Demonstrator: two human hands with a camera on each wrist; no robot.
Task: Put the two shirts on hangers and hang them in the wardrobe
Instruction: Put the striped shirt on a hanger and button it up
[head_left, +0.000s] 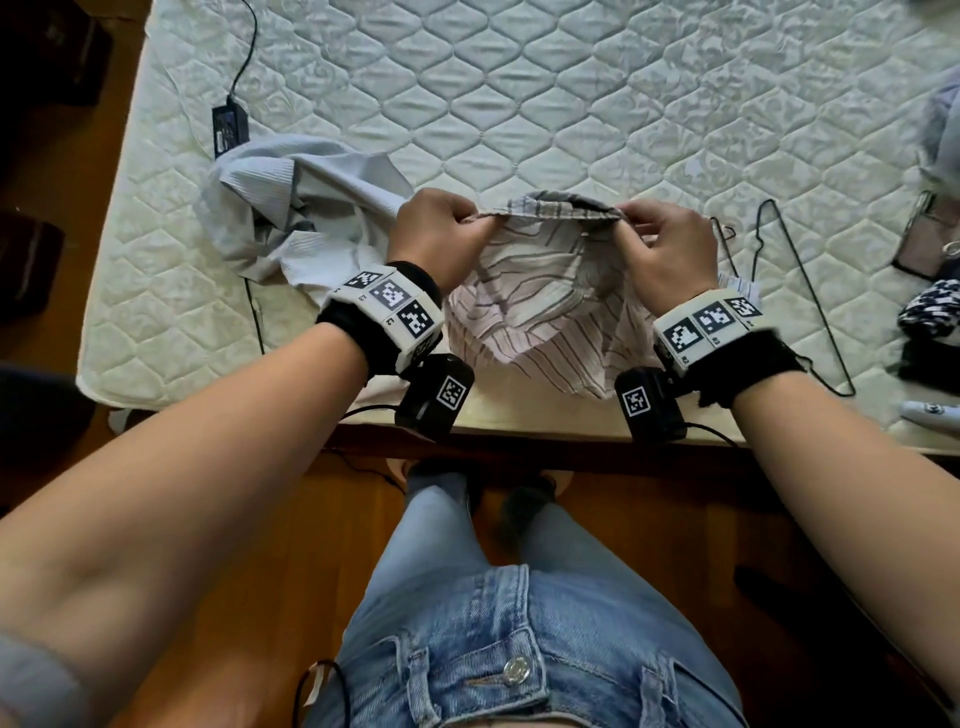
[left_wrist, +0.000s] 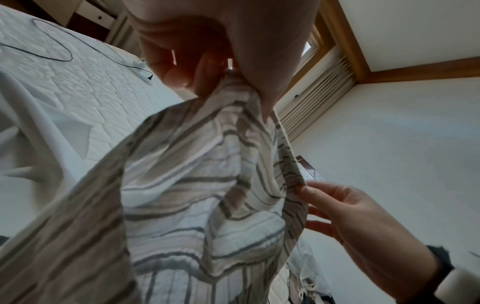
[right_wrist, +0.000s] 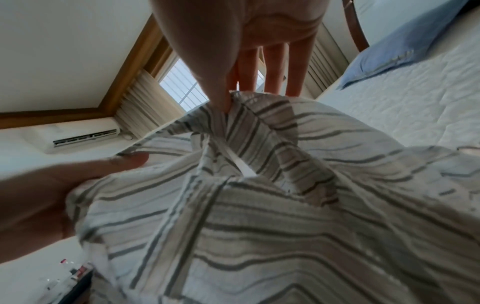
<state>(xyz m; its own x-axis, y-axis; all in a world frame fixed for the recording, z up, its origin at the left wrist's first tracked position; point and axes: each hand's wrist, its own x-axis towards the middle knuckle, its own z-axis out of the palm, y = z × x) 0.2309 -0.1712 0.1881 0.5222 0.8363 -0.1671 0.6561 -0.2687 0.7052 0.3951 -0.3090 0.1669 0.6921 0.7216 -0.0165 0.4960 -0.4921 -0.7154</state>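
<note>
While both hands pinched its collar, striped shirt (head_left: 540, 291) hung over mattress (head_left: 571, 104) edge | left hand (head_left: 441, 234), right hand (head_left: 670, 249) gripping | wire hanger (head_left: 800, 291) right of shirt | risk: thin pinch slipping, collar collapsing.

Two bare forearms reach up from the lower corners of the head view toward its centre, each wrist wrapped in a black band carrying white blocks with black square markers. The left hand (head_left: 435, 228), left of centre, has fingers curled, pinching striped cloth. The right hand (head_left: 670, 249), right of centre, pinches the same cloth edge with thumb and fingertips.
</note>
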